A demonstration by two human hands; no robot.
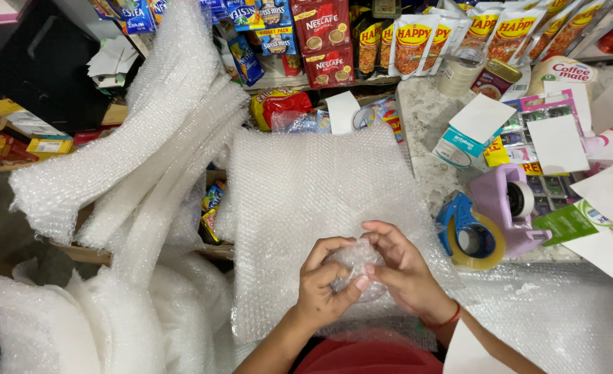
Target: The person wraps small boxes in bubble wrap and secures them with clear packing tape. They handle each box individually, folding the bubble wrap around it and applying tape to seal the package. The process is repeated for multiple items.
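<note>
Where our fingertips meet, we pinch a small bundle (353, 266) swathed in bubble wrap, and what lies inside it we cannot make out through the cloudy plastic. Our left hand (325, 282) curls its fingers over the near side, thumb pressed to the front, while our right hand (402, 266) cups the far side, fingers bent close together. The bundle sits just above a broad flat sheet of bubble wrap (306, 194), pebbled and translucent, which covers whatever surface is beneath. To the left, long folded strips of bubble wrap (140, 138) drape over a box mostly hidden under them. To the right, a blue tape dispenser (466, 232) with a roll of clear tape rests beside a lilac tape holder (511, 204) on a speckled stone counter (424, 118), its far end buried under papers.
</note>
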